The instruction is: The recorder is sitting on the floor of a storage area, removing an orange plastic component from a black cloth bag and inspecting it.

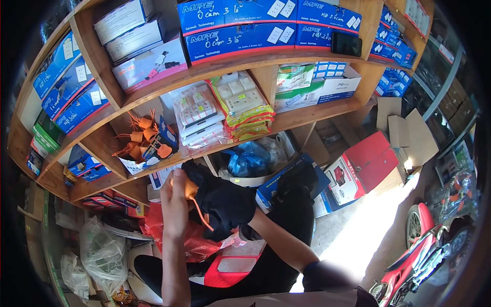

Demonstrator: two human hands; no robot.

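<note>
My left hand (175, 207) is raised in front of the shelves, its fingers closed round an orange lamp holder (191, 189). From the lamp holder an orange wire (202, 216) hangs down across a black cloth. That black cloth (220, 199) is bunched over my right hand and up against the lamp holder; it hides the fingers, and only the wrist and forearm (284, 238) show. More orange lamp holders with wires (143, 135) lie in a shelf compartment just beyond my left hand.
Wooden shelves (240, 62) hold blue boxes (238, 38) and packets of switches (243, 97). Below stand a tub with blue plastic bags (249, 158) and a red and white carton (353, 169). Red plastic (192, 240) lies beneath my hands. A red bicycle (404, 261) is at right.
</note>
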